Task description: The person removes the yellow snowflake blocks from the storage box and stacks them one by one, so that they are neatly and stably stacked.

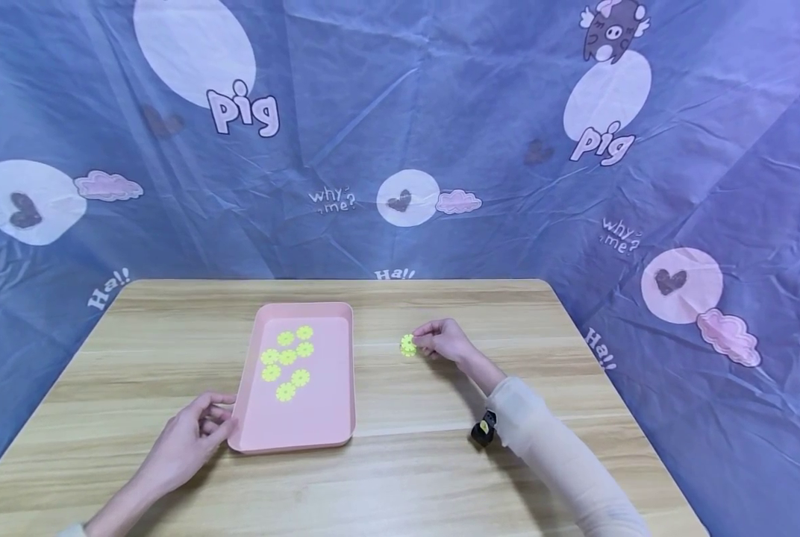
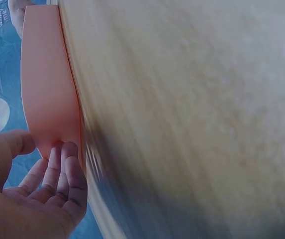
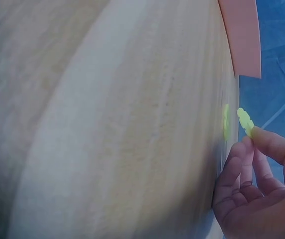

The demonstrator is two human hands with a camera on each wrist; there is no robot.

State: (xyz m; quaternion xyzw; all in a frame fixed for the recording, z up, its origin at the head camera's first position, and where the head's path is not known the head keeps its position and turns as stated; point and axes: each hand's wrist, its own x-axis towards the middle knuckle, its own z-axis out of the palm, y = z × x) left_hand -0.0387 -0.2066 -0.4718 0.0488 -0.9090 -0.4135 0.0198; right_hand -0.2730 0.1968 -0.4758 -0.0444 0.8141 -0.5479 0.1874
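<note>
My right hand [image 1: 443,341] pinches a yellow-green flower-shaped piece [image 3: 245,122] between thumb and fingertips, just above the table. A second flower-shaped piece [image 3: 226,122] lies on the tabletop right beneath it, mostly covered in the head view. Left of them lies a pink rectangular tray [image 1: 313,421], with several like pieces [image 1: 286,357] scattered flat over its left and upper part. At the tray's near left corner, my left hand [image 1: 188,440] touches the outer wall with loosely bent fingers. Its thumb [image 2: 23,142] rests by the rim in the left wrist view.
A light wood-grain table [image 1: 413,477] carries everything. Behind it and along its sides hangs a blue printed cloth [image 1: 333,149]. A small black device [image 1: 483,429] sits at the right wrist, beside the pale sleeve [image 1: 554,455].
</note>
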